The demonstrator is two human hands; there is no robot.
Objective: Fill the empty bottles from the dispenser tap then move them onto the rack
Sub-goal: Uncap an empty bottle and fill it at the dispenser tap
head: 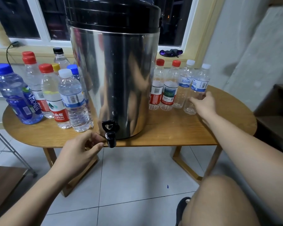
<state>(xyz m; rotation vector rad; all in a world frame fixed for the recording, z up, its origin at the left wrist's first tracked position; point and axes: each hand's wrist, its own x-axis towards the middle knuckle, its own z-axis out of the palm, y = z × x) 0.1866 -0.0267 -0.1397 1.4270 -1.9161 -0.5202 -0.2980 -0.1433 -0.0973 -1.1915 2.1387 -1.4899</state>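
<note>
My right hand has its fingers curled round the lower body of the white-capped bottle. It is the outermost of four empty bottles standing on the surface, right of the dispenser. My left hand sits just beside the tap, fingers loosely bent and holding nothing.

The bottle looks thin and light and stands right against the neighbouring bottle. I judge a sideways drag could tip that one and perhaps the whole row. The cap is still on, so it must come off before filling. The tap overhangs the surface edge with only floor tiles below, so a badly lined-up neck would spill water there.

I cannot tell whether my left fingertips touch the tap. The dispenser's top is cut off and its level is unknowable. A metal frame at the left edge may be the rack, but little of it shows.
</note>
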